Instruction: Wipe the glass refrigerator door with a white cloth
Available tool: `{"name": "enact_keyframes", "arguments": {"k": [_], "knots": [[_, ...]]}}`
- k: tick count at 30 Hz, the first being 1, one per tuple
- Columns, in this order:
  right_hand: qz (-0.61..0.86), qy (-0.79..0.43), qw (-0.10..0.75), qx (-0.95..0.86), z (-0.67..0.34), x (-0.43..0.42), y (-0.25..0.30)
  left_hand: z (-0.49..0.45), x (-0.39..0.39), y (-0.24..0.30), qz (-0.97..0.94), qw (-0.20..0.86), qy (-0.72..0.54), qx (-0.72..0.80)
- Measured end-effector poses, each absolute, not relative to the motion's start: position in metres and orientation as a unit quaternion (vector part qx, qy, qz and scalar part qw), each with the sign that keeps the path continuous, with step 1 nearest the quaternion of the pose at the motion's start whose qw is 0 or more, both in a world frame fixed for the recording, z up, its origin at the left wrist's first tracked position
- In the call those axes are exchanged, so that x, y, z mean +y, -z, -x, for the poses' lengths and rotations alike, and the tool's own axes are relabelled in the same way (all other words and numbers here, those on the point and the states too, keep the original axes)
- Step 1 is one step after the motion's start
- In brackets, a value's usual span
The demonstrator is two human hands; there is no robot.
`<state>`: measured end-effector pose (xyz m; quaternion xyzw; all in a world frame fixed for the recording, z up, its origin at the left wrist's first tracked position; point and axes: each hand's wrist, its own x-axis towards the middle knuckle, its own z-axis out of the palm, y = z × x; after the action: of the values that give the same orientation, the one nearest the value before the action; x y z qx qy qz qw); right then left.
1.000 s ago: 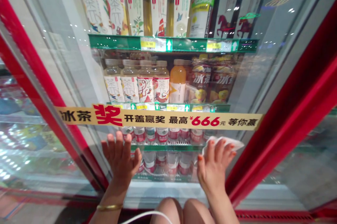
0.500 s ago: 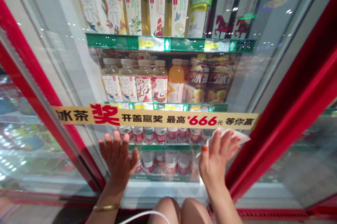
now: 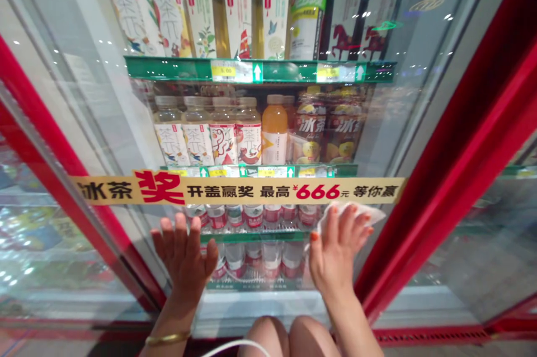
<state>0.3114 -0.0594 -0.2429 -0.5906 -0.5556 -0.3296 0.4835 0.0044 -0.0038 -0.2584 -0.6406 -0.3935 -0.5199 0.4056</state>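
Observation:
My left hand (image 3: 183,256) lies flat with spread fingers against the glass door (image 3: 126,133) of a drinks fridge, low down and left of centre. My right hand (image 3: 335,256) presses a white cloth (image 3: 371,215) against the same glass at the lower right, just under a yellow banner sticker (image 3: 239,190) with red and black print. The cloth pokes out beyond my fingertips. A gold bangle (image 3: 166,338) sits on my left wrist.
Behind the glass, green-edged shelves (image 3: 260,71) hold rows of tea bottles, an orange juice bottle (image 3: 274,130) and small red-capped bottles lower down. Red door frames (image 3: 440,178) flank the glass. My knees (image 3: 289,337) show at the bottom.
My right hand with the cloth has slid up the glass toward the banner. My left hand has stayed flat on the glass, and the view has shifted a little.

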Motion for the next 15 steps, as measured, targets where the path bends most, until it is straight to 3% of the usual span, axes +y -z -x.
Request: {"name": "enact_keyframes", "arguments": {"k": [3, 5, 10, 12, 15], "knots": [[0.61, 0.316, 0.525, -0.503, -0.313, -0.048, 0.2, -0.004, -0.002, 0.26, 0.637, 0.404, 0.526, -0.393], [0.594, 0.338, 0.503, -0.53, -0.286, -0.046, 0.196, -0.004, -0.002, 0.259, 0.636, 0.407, 0.524, -0.394], [0.523, 0.4, 0.375, -0.652, -0.25, -0.057, 0.264, -0.003, -0.003, 0.258, 0.637, 0.423, 0.505, -0.4], [0.538, 0.405, 0.396, -0.624, -0.275, -0.058, 0.275, -0.003, -0.003, 0.261, 0.634, 0.418, 0.505, -0.41], [0.59, 0.37, 0.484, -0.53, -0.312, -0.048, 0.243, -0.002, -0.001, 0.268, 0.628, 0.395, 0.514, -0.431]]}}
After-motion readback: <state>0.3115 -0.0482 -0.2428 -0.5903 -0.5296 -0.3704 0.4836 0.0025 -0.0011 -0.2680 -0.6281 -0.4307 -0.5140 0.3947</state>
